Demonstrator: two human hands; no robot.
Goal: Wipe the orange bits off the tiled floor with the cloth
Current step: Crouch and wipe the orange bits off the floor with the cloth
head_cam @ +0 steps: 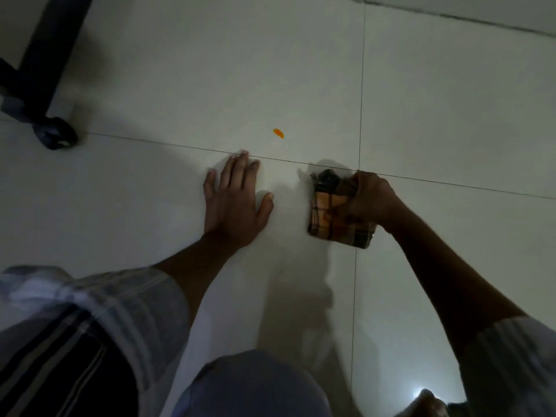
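1. Where the view began, nearest the camera, a bent knee in pale cloth filled the six o'clock edge, with a striped sleeve at eight o'clock and another pale sleeve at four o'clock.
2. From the striped sleeve the left forearm ran up to the left hand, which lay palm down on the tiled floor just left of centre, fingers straight and slightly spread, thumb splayed toward three o'clock, holding nothing.
3. Its fingertips reached the horizontal grout line that crossed the floor.
4. At about three o'clock of that hand, apart from it, the right hand gripped the checked cloth, fingers curled over its upper right part.
5. The folded cloth, plaid in tan and dark lines with orange staining, rested on the floor beside the vertical grout line, a dark bunched part at its far end near the crossing of the lines.
6. Beyond the horizontal line, at twelve o'clock of the gap between the hands, one orange bit lay on the tile, well apart from the cloth and nearer the left fingertips.
7. Farthest off, at ten o'clock, a black furniture leg stood on the floor with a dark caster at its foot.
8. At one o'clock, a darker seam edged the floor.
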